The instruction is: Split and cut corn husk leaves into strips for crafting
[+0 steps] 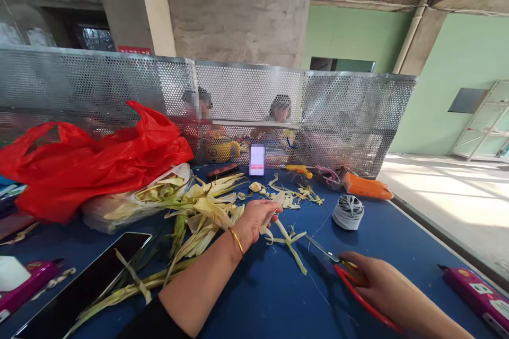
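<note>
My left hand [258, 218], a gold bangle at its wrist, is closed over the middle of the table with a pale piece of corn husk [265, 232] between its fingers. Just to its right on the blue surface lies a cross-shaped bit of tied, thin husk strips [289, 241]. My right hand [368, 274] grips red-handled scissors [345, 274], whose blades point up and left toward those strips. Beyond the scissors stands a spool of white thread [348, 214]. Dried corn husks [199, 222] are heaped left of my left hand.
A red plastic bag [107, 164] bulges at the left, behind a large dark phone [87, 286]. A small lit phone [257, 160] stands against the perforated metal screen [345, 116]. An orange packet [366, 186] and a purple device [477, 296] lie at right. Two people sit beyond the screen.
</note>
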The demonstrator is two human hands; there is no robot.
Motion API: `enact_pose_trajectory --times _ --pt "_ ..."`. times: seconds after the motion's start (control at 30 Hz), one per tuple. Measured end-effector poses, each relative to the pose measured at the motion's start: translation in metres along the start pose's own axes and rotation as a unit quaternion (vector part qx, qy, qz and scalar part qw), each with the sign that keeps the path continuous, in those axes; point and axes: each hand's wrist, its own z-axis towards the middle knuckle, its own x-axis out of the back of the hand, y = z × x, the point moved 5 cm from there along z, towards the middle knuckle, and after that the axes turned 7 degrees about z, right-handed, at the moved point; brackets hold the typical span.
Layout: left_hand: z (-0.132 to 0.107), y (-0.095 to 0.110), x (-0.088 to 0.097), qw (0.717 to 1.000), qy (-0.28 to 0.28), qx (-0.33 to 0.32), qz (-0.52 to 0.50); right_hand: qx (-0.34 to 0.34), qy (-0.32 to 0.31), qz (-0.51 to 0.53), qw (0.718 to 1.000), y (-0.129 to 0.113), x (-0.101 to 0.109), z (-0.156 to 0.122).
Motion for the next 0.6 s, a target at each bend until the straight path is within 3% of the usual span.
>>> enact_pose_trajectory --times 0.1,0.2,0.27,0.4,0.6 --pt "0.004 0.005 -0.002 1.0 -0.006 -0.005 -0.003 0.009 0.016 0.163 0.986 0.008 0.015 0.009" --pt "0.009 0.011 -0.007 1.0 -0.002 -0.008 -0.005 0.041 0.002 0.307 0.951 -0.01 0.022 0.032" --pt "0.013 0.013 -0.009 1.0 0.006 -0.012 -0.007 0.038 0.018 0.348 0.937 -0.026 0.022 0.052" --pt "0.018 0.014 -0.002 0.999 0.023 -0.02 -0.007 0.052 0.008 0.324 0.945 -0.046 0.008 0.077" --pt "0.021 0.007 0.001 1.0 0.02 -0.011 -0.001 0.037 0.006 0.245 0.969 -0.026 -0.008 0.067"
